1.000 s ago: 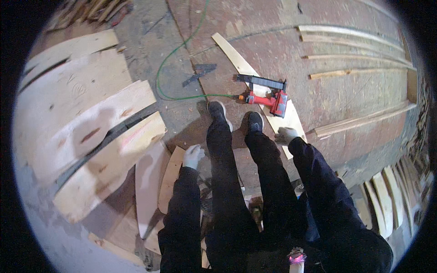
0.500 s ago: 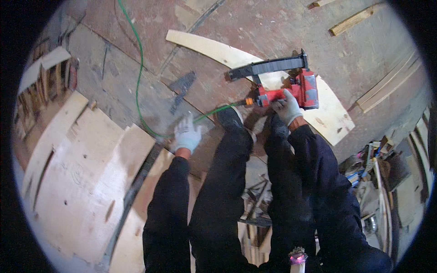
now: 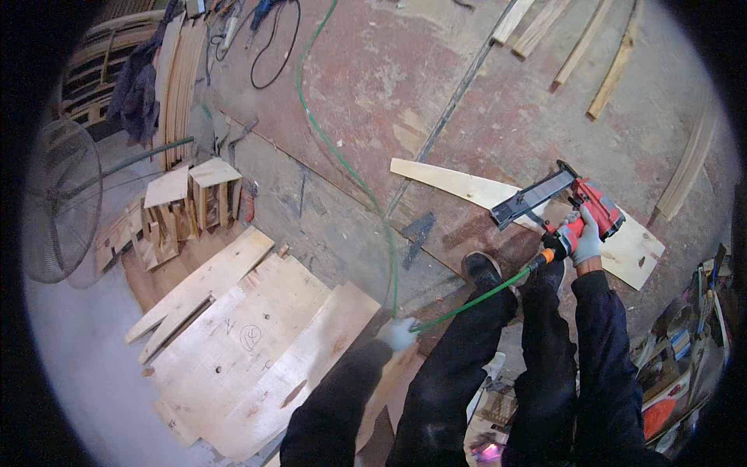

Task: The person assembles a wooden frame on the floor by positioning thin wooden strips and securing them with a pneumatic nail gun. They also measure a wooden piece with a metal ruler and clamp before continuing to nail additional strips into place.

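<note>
A red and black nail gun (image 3: pixel 597 208) with a long dark magazine is in my gloved right hand (image 3: pixel 589 240), whose fingers wrap round its handle. From an orange fitting at its handle end, a green air hose (image 3: pixel 490 293) runs to my gloved left hand (image 3: pixel 398 333). That hand is closed on the hose beside my left thigh; its fingers are slightly blurred. Beyond the hand the hose continues up across the floor. Under the nail gun lies a long, tapering pale plywood board (image 3: pixel 459 183), partly hidden by the tool and my right hand.
Flat plywood pieces (image 3: pixel 257 335) lie stacked at the left, with a small wooden frame (image 3: pixel 193 191) behind them. A caged fan (image 3: pixel 62 198) stands far left. Several timber strips (image 3: pixel 583 44) lie at the far right. Mixed scrap (image 3: pixel 685 335) is piled at the right edge.
My view has swung left, bringing the fan and more floor in. My left hand, spread near the hose before, now grips it. The nail gun stays in my right hand, tilted more.
</note>
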